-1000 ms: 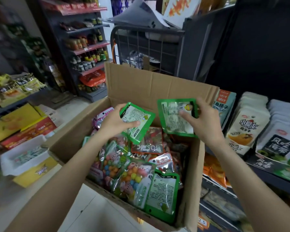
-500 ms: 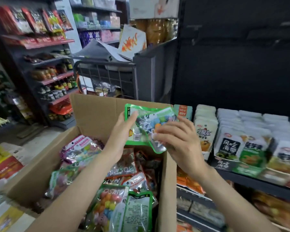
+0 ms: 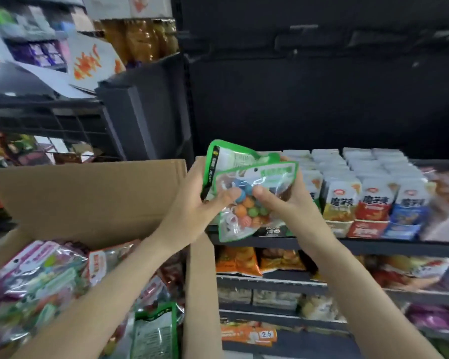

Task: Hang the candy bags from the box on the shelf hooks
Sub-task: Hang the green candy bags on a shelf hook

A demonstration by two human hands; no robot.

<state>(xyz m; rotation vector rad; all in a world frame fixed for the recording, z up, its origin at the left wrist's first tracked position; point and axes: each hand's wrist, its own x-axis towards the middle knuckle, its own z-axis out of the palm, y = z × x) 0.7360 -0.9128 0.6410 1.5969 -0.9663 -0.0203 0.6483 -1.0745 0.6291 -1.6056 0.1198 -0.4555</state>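
Two green-edged candy bags [image 3: 246,193] with coloured balls inside are stacked together, held upright above the right corner of the cardboard box [image 3: 88,193]. My left hand [image 3: 192,206] grips their left edge, thumb across the front. My right hand [image 3: 285,200] grips the right side, thumb pressed on the front bag. Several more candy bags [image 3: 44,278] lie in the box below my left forearm. A dark back panel [image 3: 322,99] rises behind the shelves; I cannot make out hooks on it.
Snack packets [image 3: 373,200] stand in rows on the shelf [image 3: 373,244] right of the box, with more stocked shelves below. A dark wire cart [image 3: 62,120] with paper on it stands behind the box. Other store shelving is at far left.
My hands brought the two bags together into one stack and lifted them rightward toward the shelf. The view has swung up and right, away from the box.
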